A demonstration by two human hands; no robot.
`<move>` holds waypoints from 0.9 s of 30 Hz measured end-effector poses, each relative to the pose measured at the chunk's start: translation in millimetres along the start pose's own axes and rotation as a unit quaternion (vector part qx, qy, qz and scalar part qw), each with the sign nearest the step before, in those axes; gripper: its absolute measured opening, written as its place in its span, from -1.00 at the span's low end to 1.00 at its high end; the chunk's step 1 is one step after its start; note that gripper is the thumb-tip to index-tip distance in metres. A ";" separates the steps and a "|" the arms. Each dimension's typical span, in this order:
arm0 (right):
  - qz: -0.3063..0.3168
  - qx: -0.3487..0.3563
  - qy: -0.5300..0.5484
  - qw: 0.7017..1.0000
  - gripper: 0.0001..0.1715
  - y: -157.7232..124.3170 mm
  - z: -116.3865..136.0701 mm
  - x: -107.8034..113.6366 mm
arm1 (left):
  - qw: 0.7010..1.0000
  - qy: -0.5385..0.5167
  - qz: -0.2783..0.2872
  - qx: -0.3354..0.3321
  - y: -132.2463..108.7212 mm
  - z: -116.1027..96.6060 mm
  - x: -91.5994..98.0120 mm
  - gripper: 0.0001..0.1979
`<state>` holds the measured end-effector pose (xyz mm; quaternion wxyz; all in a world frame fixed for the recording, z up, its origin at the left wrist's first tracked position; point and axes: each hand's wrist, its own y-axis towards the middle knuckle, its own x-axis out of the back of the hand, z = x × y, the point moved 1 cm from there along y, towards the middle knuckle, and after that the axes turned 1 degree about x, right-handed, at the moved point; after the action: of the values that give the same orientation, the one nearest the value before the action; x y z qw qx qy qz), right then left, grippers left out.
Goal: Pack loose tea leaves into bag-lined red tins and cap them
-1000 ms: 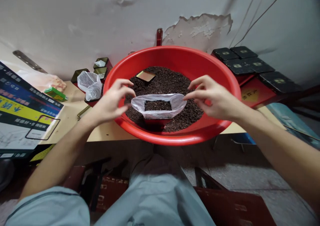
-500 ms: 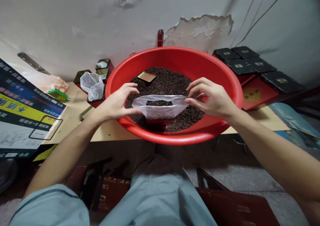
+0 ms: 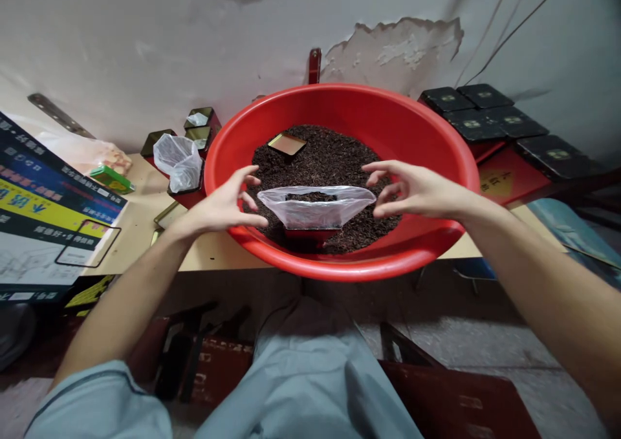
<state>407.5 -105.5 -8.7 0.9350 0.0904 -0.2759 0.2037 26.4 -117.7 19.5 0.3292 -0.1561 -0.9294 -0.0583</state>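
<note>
A red tin [image 3: 310, 237] stands in a big red basin [image 3: 349, 269], set in dark loose leaves [image 3: 339, 148] that look like tea. Its clear plastic liner bag [image 3: 315, 216] spreads out over the rim, with more dark leaves visible inside. My left hand [image 3: 230, 203] is just left of the bag, fingers curved and apart, holding nothing. On the other side, my right hand [image 3: 412, 190] hovers near the bag's right corner, also open and apart from it. A gold-coloured tin lid [image 3: 287, 145] lies on the leaves toward the back left.
Left of the basin are open tins, one with a plastic bag [image 3: 179, 161] in it, and a green box [image 3: 112, 179]. A large printed carton [image 3: 53, 213] stands at far left. Several red tins with black lids [image 3: 509, 122] are at right, by the wall.
Both hands have moved outward, away from the bag's two ends; the right hand was at the bag's right corner before. The bag and tin stay put, while the view has shifted slightly.
</note>
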 end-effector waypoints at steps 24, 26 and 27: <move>0.012 0.103 -0.184 0.977 -0.89 58.7 40.3 -90.7 | 0.991 -0.012 -0.020 -0.134 34.0 -23.2 -72.5 -0.60; 0.009 0.145 -0.213 0.966 -0.91 58.7 42.0 -89.4 | 0.985 0.049 -0.017 -0.165 36.1 -17.5 -66.1 -0.37; 0.011 0.165 -0.223 0.961 -0.91 58.6 44.2 -88.4 | 0.981 0.084 -0.012 -0.176 37.1 -15.8 -65.0 -0.22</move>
<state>293.5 -94.4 -17.5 0.8197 0.2838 -0.4406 0.2311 95.8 -102.4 -9.0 0.3726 -0.1945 -0.8757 -0.2376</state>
